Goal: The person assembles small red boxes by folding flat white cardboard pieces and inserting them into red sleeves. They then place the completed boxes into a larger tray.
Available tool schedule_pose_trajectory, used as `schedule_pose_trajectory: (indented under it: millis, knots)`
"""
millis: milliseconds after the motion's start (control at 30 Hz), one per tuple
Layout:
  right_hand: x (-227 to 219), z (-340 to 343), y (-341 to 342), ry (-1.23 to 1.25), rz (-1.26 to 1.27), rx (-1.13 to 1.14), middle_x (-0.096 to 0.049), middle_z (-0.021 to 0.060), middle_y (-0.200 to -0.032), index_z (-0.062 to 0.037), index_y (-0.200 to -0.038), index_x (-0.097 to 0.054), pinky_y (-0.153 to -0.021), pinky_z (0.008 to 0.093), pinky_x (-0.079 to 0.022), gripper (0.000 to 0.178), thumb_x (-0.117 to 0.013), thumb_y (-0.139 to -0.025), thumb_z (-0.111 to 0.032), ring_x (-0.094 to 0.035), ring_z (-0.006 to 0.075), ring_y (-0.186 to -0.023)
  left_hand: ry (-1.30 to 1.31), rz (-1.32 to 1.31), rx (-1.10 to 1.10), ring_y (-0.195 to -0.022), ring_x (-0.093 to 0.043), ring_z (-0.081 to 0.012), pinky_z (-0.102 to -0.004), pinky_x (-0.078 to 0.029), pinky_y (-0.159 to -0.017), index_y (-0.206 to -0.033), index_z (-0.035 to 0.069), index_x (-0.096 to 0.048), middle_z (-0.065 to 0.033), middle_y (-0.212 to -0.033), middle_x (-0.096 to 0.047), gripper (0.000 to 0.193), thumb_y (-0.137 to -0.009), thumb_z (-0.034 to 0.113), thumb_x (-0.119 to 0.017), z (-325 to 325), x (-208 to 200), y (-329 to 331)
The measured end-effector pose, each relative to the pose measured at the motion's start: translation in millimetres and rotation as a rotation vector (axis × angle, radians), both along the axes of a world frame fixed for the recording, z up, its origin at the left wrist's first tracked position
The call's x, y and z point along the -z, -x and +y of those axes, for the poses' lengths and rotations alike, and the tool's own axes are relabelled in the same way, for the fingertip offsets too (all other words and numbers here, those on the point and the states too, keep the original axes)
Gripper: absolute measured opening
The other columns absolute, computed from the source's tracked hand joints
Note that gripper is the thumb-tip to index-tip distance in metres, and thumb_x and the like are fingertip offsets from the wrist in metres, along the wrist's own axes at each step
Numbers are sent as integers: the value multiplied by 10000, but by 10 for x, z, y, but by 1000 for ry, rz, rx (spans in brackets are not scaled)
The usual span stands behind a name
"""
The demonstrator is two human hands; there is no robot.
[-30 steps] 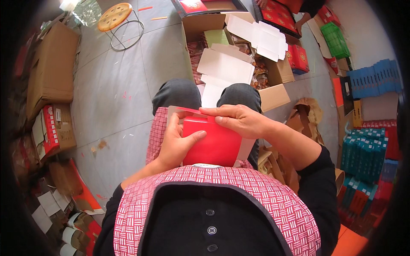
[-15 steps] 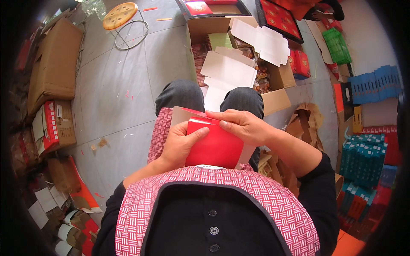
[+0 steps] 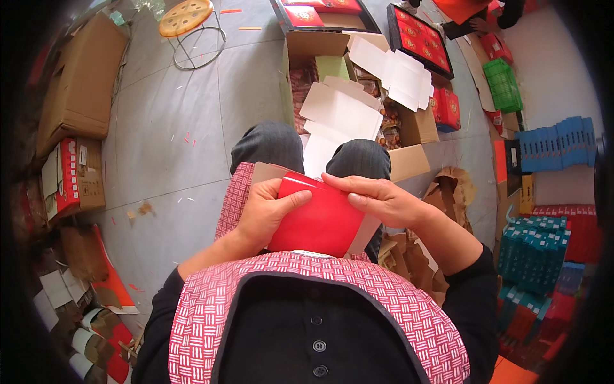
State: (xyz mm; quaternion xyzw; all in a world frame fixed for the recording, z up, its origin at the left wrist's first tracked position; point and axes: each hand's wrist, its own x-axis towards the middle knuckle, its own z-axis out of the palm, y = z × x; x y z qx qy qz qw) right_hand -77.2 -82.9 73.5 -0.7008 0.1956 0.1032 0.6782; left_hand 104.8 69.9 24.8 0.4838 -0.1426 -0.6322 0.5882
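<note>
A red cardboard box (image 3: 316, 221), partly folded, rests in my lap against the apron, with bare greyish inner flaps sticking out at both sides. My left hand (image 3: 268, 208) grips its left side, the thumb lying over the red face and the other fingers behind it. Along the upper right edge, my right hand (image 3: 377, 197) pinches the card between thumb and fingers. Just beyond my knees, unfolded white box blanks (image 3: 342, 109) lie across an open brown carton (image 3: 419, 125) that holds wrapped packets (image 3: 391, 136).
A round stool (image 3: 185, 19) stands at the far left, near a large carton (image 3: 77, 77). Black trays of red boxes (image 3: 419, 38) lie at the far side. To the right are a green basket (image 3: 503, 84), stacked blue boxes (image 3: 555, 146) and teal boxes (image 3: 534, 256). Another person's hand (image 3: 478, 24) shows far right.
The red box has tilted slightly, and the folded flap at its top now lies flatter against it. My right hand has shifted a little right along the edge. The view has moved slightly.
</note>
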Motion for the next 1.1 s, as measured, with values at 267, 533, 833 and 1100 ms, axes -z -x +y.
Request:
schedule_pose_trajectory:
  millis: [267,533,833,1100]
  knots:
    - [19,59,-4,52,-77,-16,-445,95,-1362,-53,-1410,-393,-1055,307,-310,430,-429,-996,-165,-423,186,-1251,7,-22,5,-715,-643,-105,-224,-526,-620,-951,-10,-659,-77,-844,-686,149,-891,124,-635,-19,79,-36]
    - [37,40,1,143,-141,-53,-499,126,-1265,-97,-1414,-399,-1015,310,-341,428,-414,-993,-169,-479,230,-1183,52,-23,13,-719,-644,-109,-226,-530,-629,-978,-14,-668,-79,-857,-690,165,-884,119,-642,-38,100,-48]
    - [-33,10,-85,422,-78,16,-524,133,-1268,-61,-1401,-404,-1000,330,-378,468,-417,-935,-13,-515,251,-1158,264,-608,-192,-865,-632,-176,-269,-517,-731,-954,-26,-605,-115,-1030,-622,215,-838,133,-692,-253,36,-249]
    - [399,570,-402,-248,-498,789,-466,132,-1362,-5,-1443,-276,-1062,331,-326,531,-427,-935,23,-451,181,-1237,326,-498,-315,-1024,-519,-119,-272,-462,-854,-1360,44,-403,-93,-1183,-531,473,-937,166,-575,-347,111,-568]
